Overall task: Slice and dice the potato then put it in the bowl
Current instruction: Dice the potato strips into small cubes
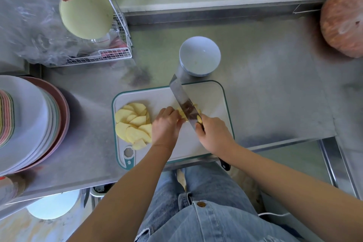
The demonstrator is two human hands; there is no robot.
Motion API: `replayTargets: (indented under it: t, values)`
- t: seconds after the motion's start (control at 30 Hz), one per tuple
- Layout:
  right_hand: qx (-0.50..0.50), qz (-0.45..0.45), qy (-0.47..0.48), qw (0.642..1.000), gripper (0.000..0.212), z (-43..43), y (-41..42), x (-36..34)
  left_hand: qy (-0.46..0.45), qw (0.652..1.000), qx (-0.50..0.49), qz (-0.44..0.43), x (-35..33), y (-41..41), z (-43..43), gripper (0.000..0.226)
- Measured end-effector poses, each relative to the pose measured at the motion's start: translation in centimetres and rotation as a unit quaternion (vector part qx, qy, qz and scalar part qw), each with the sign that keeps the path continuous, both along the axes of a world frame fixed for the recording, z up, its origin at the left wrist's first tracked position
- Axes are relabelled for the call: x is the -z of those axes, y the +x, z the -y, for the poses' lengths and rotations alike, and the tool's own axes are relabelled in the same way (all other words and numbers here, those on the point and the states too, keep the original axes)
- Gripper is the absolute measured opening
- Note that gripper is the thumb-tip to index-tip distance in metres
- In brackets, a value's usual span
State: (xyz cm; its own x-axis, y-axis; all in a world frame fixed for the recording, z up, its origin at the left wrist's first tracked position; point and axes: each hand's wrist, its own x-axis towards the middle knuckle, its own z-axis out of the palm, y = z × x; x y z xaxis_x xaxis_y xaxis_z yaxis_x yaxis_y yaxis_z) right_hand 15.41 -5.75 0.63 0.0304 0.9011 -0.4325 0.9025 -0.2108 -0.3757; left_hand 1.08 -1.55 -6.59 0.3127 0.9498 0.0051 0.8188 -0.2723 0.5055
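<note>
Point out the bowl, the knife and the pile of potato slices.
bowl [202, 53]: head view, inner wall.
knife [181, 96]: head view, flat of blade.
potato slices [133, 123]: head view, middle of pile.

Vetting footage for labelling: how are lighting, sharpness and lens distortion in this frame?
Head view: soft, even daylight, faint shadows on the counter beside the bowl and plates. Head view: wide-angle bending curves the counter's edges; borders smear. Head view: cutting board, potato slices, left hand and right hand read sharp; the knife is slightly blurred.
</note>
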Motion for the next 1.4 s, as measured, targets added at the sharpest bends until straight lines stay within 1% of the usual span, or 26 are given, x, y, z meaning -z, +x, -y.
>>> replayTargets:
  t: [0.4, 0.53, 0.6, 0.7, 0.83, 0.97, 1.13, 1.23, 1.3, 1.4]
  values:
    - [0.002, 0.014, -0.03, 0.999, 0.016, -0.3, -1.1, 0.6, 0.015, 0.998, -0.001, 0.055, 0.3, -0.1, 0.1, 0.006]
    - [0.006, 0.026, -0.04, 0.999, 0.02, -0.4, -1.7, 1.3, 0.018, 0.999, 0.003, 0.047, 0.5, -0.2, 0.1, 0.007]
    - [0.007, 0.03, -0.042, 0.999, 0.023, -0.3, -2.0, 1.7, 0.016, 0.999, 0.008, 0.04, 0.5, -0.2, 0.1, 0.013]
    - [0.01, 0.03, -0.04, 0.999, 0.023, -0.2, -2.0, 1.9, 0.005, 0.999, 0.005, 0.041, 0.2, -0.2, 0.1, 0.014]
    - [0.033, -0.008, -0.032, 0.999, 0.019, -0.5, -1.3, 1.7, 0.006, 0.997, 0.018, 0.07, 0.1, -0.7, -0.1, 0.013]
    - [0.041, -0.034, -0.014, 0.998, 0.021, -1.0, -0.6, 1.1, 0.001, 0.998, 0.017, 0.066, -0.4, -1.0, -0.3, 0.015]
    - [0.011, -0.005, -0.008, 1.0, 0.018, -0.9, -0.4, 0.3, 0.021, 0.999, 0.019, 0.043, -1.0, -1.0, 0.3, 0.029]
    - [-0.01, 0.01, -0.015, 1.0, 0.018, -0.7, -0.5, 0.2, 0.019, 0.999, -0.014, 0.029, -0.8, -1.4, 0.6, 0.036]
    - [-0.016, 0.014, -0.02, 1.0, 0.016, -0.6, -0.6, 0.2, 0.013, 0.999, -0.033, 0.018, -0.6, -1.5, 0.6, 0.037]
    - [-0.014, 0.011, -0.033, 0.999, 0.016, -0.5, -1.0, 0.6, 0.006, 0.999, -0.039, 0.013, -0.7, -1.4, 0.5, 0.03]
